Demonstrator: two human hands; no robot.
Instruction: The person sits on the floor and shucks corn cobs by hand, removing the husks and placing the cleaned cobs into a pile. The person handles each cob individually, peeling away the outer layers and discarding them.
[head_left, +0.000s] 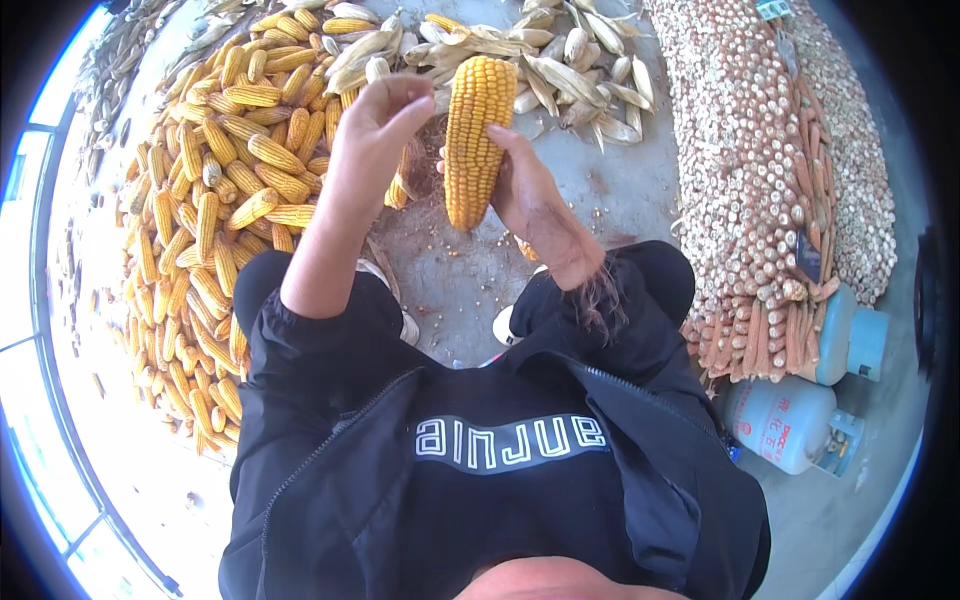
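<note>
My right hand (525, 176) grips a husked yellow ear of corn (480, 142) near its middle, thumb on the kernels, the ear upright in the picture. To its left, my left hand (386, 112) is raised with curled fingers, apart from the ear; whether anything lies between the fingertips is hard to tell. Strands of corn silk (600, 300) cling to the right wrist and sleeve. A large pile of husked ears (240, 165) lies on the left. Beyond my hands are ears in dry pale husks (562, 79).
Stacked bare corn cobs (735, 187) form a long bank on the right. Beside its near end are gas cylinders, one lying grey (784, 424) and one bluish (836, 337). Loose kernels and silk litter the concrete floor (450, 285) between my feet. Framed glass (37, 300) runs along the far left.
</note>
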